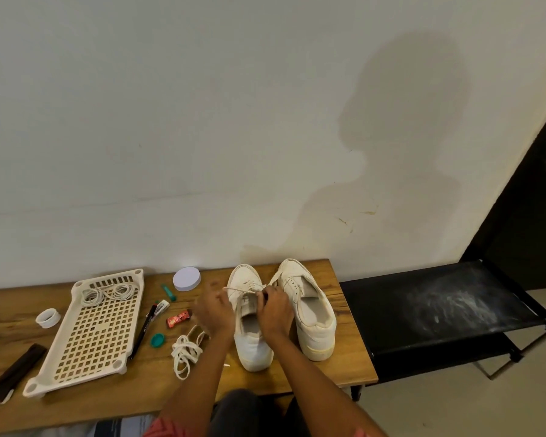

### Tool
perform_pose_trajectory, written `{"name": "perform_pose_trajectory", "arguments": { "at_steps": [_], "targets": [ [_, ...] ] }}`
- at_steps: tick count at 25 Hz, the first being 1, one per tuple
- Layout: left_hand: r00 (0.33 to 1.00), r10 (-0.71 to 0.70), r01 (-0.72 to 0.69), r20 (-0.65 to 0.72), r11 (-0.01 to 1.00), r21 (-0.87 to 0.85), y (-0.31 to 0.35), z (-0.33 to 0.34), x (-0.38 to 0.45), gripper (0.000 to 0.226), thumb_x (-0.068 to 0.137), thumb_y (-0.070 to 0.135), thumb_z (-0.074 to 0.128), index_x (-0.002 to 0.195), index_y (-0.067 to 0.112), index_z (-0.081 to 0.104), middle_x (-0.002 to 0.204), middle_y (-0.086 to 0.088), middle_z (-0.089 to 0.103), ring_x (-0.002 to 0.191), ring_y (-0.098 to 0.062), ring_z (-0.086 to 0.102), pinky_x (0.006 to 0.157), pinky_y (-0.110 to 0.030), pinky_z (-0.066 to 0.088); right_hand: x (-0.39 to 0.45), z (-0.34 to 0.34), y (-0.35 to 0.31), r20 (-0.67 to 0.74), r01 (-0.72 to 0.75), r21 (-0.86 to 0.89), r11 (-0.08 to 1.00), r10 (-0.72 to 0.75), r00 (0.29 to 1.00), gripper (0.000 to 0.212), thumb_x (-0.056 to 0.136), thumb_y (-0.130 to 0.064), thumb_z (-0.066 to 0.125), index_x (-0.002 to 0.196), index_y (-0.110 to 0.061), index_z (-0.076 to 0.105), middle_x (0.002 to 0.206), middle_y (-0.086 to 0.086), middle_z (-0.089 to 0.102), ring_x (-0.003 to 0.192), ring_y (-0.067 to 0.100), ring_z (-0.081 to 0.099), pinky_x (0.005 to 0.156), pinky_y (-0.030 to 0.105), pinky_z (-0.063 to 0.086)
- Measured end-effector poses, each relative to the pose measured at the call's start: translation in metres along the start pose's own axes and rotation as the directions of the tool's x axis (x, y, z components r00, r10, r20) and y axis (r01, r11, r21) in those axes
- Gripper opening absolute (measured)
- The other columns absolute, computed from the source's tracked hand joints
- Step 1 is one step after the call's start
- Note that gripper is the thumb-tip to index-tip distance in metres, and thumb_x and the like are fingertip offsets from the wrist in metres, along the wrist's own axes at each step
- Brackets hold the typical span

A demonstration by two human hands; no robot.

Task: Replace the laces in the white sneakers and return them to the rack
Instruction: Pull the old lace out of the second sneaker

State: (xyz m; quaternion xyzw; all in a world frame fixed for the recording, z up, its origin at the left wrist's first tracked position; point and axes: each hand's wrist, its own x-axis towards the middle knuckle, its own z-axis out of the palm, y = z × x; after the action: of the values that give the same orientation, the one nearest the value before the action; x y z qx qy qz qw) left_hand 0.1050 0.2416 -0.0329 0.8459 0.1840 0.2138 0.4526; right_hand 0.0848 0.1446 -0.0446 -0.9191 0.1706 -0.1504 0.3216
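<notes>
Head view: two white sneakers (281, 310) side by side on wooden table (344, 367), heels toward the person.
Left hand (215, 310): fingers curled, pinching lace (238, 290) over left sneaker.
Right hand (275, 310): pinching same lace, 3 o'clock of left hand.
Loose laces (186, 351): 7 o'clock of left sneaker.
Tray (92, 329): coiled cords at far end.
Writing: red packet (177, 318), print unreadable.

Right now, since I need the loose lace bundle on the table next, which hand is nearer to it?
Left. The left hand is just above and right of the loose lace bundle; the right hand works farther right, over the sneaker.
</notes>
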Motion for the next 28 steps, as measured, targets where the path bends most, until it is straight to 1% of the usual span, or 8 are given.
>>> {"name": "perform_pose_trajectory", "arguments": {
  "at_steps": [3,5,8,12,16,19,24,28],
  "targets": [
    [0.880,-0.465,0.433,-0.092,0.868,-0.245,-0.011,-0.027,0.024,0.030,0.090,0.008,0.056,0.120,0.011,0.053,0.120,-0.017,0.061,0.107,-0.037,0.057,0.093,-0.051,0.048,-0.001,-0.001,-0.002,-0.012,0.008,-0.041,0.999,-0.008,1.000,0.031,0.099,-0.033,0.042,0.113,-0.015,0.062,0.111,0.000,0.063,0.098,0.013,0.059,0.068,0.015,0.035],
    [0.876,-0.481,0.478,-0.001,0.871,-0.110,-0.021,-0.035,0.036,0.037,0.089,0.006,0.057,0.126,0.011,0.050,0.123,-0.019,0.059,0.108,-0.038,0.057,0.092,-0.052,0.049,-0.002,-0.001,-0.002,-0.019,0.021,-0.070,0.997,-0.022,1.000,0.031,0.100,-0.033,0.039,0.116,-0.017,0.061,0.114,-0.001,0.062,0.099,0.011,0.058,0.068,0.014,0.033],
    [0.944,-0.287,0.244,0.160,0.939,0.243,-0.018,-0.030,0.043,0.053,0.087,0.003,0.059,0.137,0.009,0.041,0.132,-0.020,0.052,0.119,-0.039,0.050,0.100,-0.049,0.044,-0.002,-0.002,-0.003,-0.017,0.027,-0.090,0.996,-0.029,0.999,0.031,0.100,-0.032,0.038,0.115,-0.017,0.060,0.115,-0.001,0.061,0.100,0.011,0.057,0.068,0.014,0.032],
    [0.945,0.086,-0.188,0.315,0.933,0.308,0.025,-0.018,0.028,0.047,0.092,0.012,0.054,0.138,0.012,0.042,0.128,-0.011,0.058,0.122,-0.030,0.048,0.104,-0.038,0.033,-0.002,-0.002,-0.004,-0.006,0.021,-0.086,0.996,-0.022,1.000,0.031,0.100,-0.032,0.039,0.117,-0.016,0.059,0.117,0.000,0.061,0.102,0.012,0.057,0.069,0.014,0.034],
    [0.772,0.234,-0.592,0.590,0.601,0.536,0.041,-0.001,0.005,0.054,0.094,0.038,0.049,0.143,0.025,0.030,0.119,0.004,0.064,0.120,-0.018,0.051,0.113,-0.048,0.017,-0.002,-0.001,-0.004,0.010,-0.011,-0.049,0.999,0.012,1.000,0.029,0.097,-0.032,0.047,0.117,-0.016,0.060,0.119,0.001,0.062,0.102,0.013,0.060,0.075,0.015,0.044],
    [0.739,0.214,-0.657,0.639,0.440,0.613,0.033,0.010,-0.001,0.051,0.095,0.039,0.047,0.141,0.024,0.030,0.121,0.000,0.062,0.123,-0.021,0.049,0.113,-0.054,0.012,-0.001,0.000,-0.003,0.014,0.005,-0.052,0.999,-0.004,1.000,0.030,0.098,-0.033,0.045,0.118,-0.016,0.059,0.120,0.000,0.061,0.102,0.012,0.059,0.074,0.014,0.041],
    [0.893,0.275,-0.361,0.356,0.910,0.202,0.003,0.017,0.005,0.030,0.087,0.015,0.061,0.116,0.018,0.058,0.104,-0.003,0.067,0.105,-0.022,0.058,0.103,-0.046,0.037,-0.001,-0.001,-0.002,-0.008,0.006,-0.035,0.999,-0.006,1.000,0.031,0.098,-0.033,0.043,0.117,-0.015,0.060,0.118,0.001,0.061,0.102,0.012,0.058,0.071,0.012,0.033],
    [0.982,-0.180,0.165,-0.048,0.959,-0.230,0.007,-0.009,0.016,0.022,0.087,0.001,0.054,0.108,0.005,0.061,0.107,-0.015,0.064,0.107,-0.031,0.058,0.098,-0.050,0.043,-0.002,-0.002,-0.001,-0.030,0.011,-0.047,0.999,-0.013,0.999,0.030,0.099,-0.032,0.041,0.117,-0.017,0.060,0.116,-0.001,0.061,0.101,0.011,0.057,0.070,0.013,0.033]
  ]
}}
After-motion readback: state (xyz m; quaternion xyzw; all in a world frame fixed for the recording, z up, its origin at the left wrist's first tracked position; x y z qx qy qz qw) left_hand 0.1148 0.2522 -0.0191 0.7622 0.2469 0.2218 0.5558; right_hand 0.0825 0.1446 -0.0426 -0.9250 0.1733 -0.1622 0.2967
